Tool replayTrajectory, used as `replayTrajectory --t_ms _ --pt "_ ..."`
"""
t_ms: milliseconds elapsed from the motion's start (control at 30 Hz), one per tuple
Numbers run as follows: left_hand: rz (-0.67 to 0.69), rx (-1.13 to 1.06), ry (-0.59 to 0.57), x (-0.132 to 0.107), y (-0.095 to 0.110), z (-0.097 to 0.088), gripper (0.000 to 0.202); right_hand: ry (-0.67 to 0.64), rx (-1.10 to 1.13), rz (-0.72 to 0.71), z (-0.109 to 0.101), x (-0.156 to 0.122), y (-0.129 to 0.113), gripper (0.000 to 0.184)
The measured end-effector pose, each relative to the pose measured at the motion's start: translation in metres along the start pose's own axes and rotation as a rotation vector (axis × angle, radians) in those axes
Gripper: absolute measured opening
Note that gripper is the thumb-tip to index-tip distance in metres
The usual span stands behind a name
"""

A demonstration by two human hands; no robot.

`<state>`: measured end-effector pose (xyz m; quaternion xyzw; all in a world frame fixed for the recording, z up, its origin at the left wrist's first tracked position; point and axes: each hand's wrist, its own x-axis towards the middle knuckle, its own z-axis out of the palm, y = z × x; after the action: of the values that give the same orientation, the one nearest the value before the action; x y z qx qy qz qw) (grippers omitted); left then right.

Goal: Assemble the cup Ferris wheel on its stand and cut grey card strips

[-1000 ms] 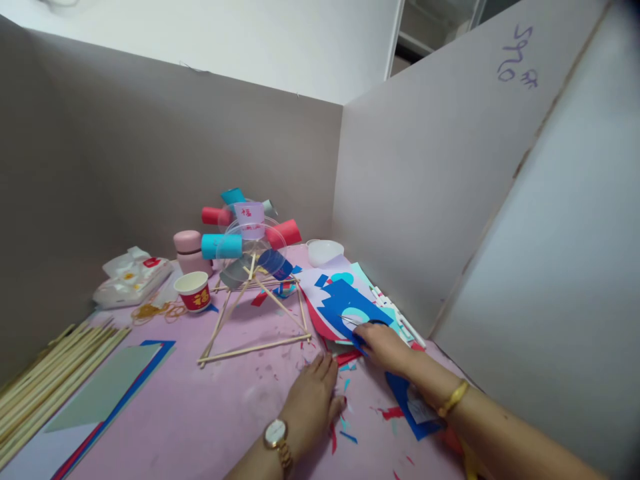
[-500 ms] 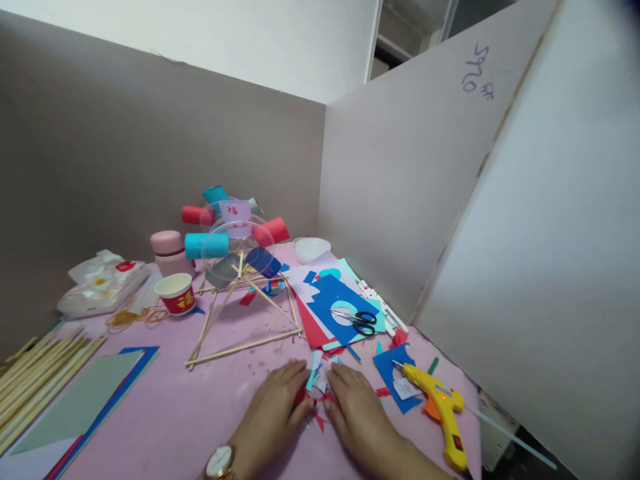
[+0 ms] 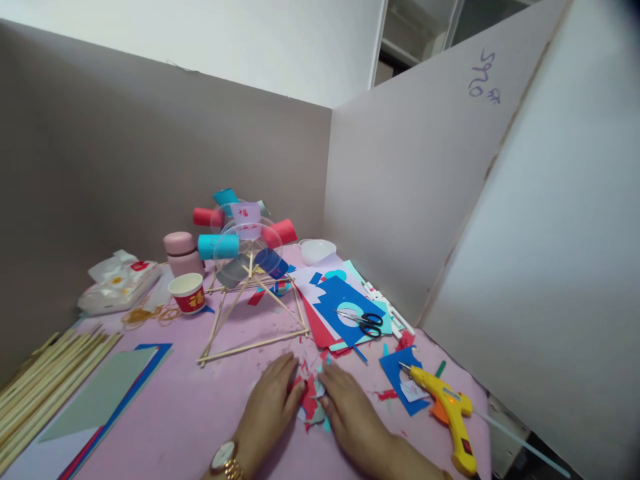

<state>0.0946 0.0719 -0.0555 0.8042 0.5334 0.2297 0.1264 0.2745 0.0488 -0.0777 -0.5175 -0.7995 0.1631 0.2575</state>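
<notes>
Small red, grey and light-blue paper scraps (image 3: 311,399) lie in a loose pile between my hands on the pink tabletop (image 3: 200,413). My left hand (image 3: 270,400) rests palm down at the pile's left side, its fingers stretched forward and its thumb by the red pieces. On the other side, my right hand (image 3: 353,407) also lies low with fingers extended, touching the scraps' edge. Neither hand grips anything. Beyond them stands a stick frame (image 3: 254,347) carrying a clear-disc wheel (image 3: 227,267) with coloured paper cylinders around it.
Black-handled scissors (image 3: 371,325) lie on blue paper (image 3: 333,297) right of the frame. A yellow glue gun (image 3: 453,413) rests near the right edge. To the left are wooden sticks (image 3: 55,380), paper sheets (image 3: 103,387), a paper cup (image 3: 189,297), a pink flask (image 3: 183,253) and tissues (image 3: 117,287).
The scraps between my hands have been pushed together, with more red and grey pieces showing. My hands are slightly farther apart. The view has shifted a little to the left.
</notes>
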Motion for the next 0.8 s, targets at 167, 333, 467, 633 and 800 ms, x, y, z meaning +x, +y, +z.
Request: replayTrajectory --t_ms 167,333,467,633,800 --pt "-0.035 0.0 0.025 0.012 -0.004 0.003 0.037 0.108 0.102 0.005 0.002 0.003 -0.002 0.04" --pt "0.018 -0.043 -0.034 0.017 0.003 0.0 0.029 -0.002 0.179 -0.132 -0.005 0.014 -0.004 0.034" --pt "0.055 -0.089 -0.062 0.005 0.01 -0.009 0.038 0.048 0.145 -0.018 -0.001 0.027 -0.01 0.039" --pt "-0.05 -0.097 0.045 -0.003 -0.006 -0.022 0.032 -0.091 0.196 -0.162 0.003 0.034 -0.021 0.036" --pt "-0.139 -0.106 0.119 0.001 -0.027 -0.03 0.033 -0.07 0.179 -0.071 -0.004 0.033 -0.03 0.035"
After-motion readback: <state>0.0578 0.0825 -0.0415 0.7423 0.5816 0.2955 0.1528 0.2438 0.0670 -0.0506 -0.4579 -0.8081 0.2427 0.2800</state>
